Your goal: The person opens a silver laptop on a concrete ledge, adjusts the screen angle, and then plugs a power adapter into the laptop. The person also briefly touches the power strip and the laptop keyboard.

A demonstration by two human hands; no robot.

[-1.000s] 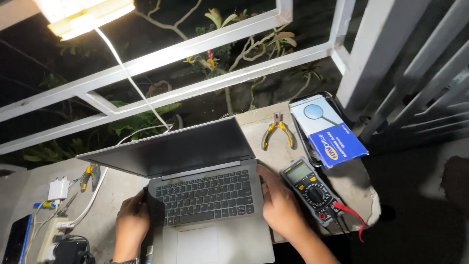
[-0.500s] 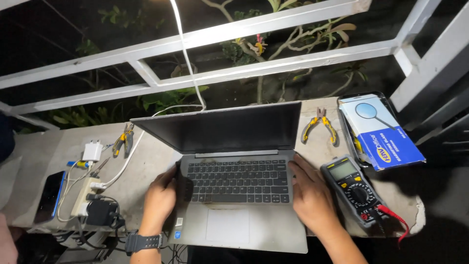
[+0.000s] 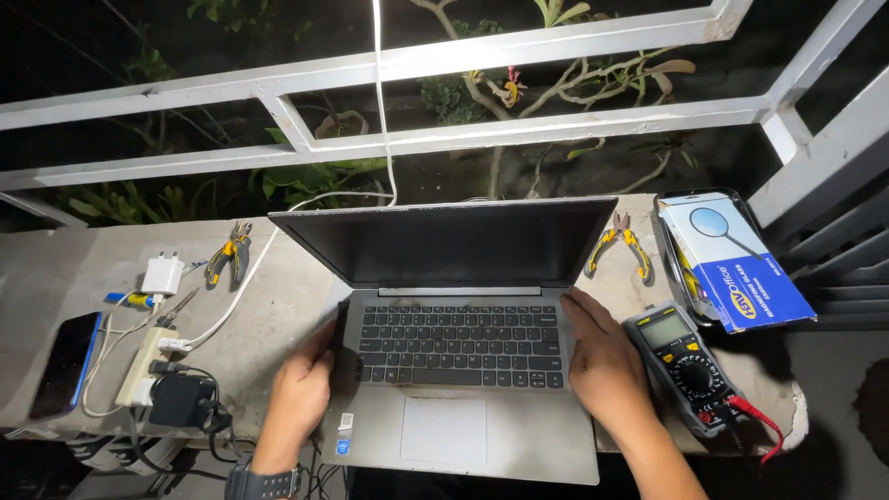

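Observation:
An open grey laptop [image 3: 463,435] with a dark screen sits on a concrete ledge [image 3: 83,264]. My left hand [image 3: 301,389] grips the laptop's left edge beside the keyboard, a watch on its wrist. On the right edge of the laptop's base rests my right hand [image 3: 602,361], fingers pointing toward the hinge. A black multimeter [image 3: 685,366] with red leads lies just right of that hand.
Yellow-handled pliers [image 3: 622,245] lie right of the screen, another pair [image 3: 229,252] to the left. A blue and white box [image 3: 736,264] sits in a tray at far right. A power strip with chargers [image 3: 153,361], cables and a phone [image 3: 65,363] occupy the left. White railing [image 3: 463,139] runs behind.
The view has shifted left and tilted, bringing the laptop to the centre. Both hands have stayed at the laptop's sides.

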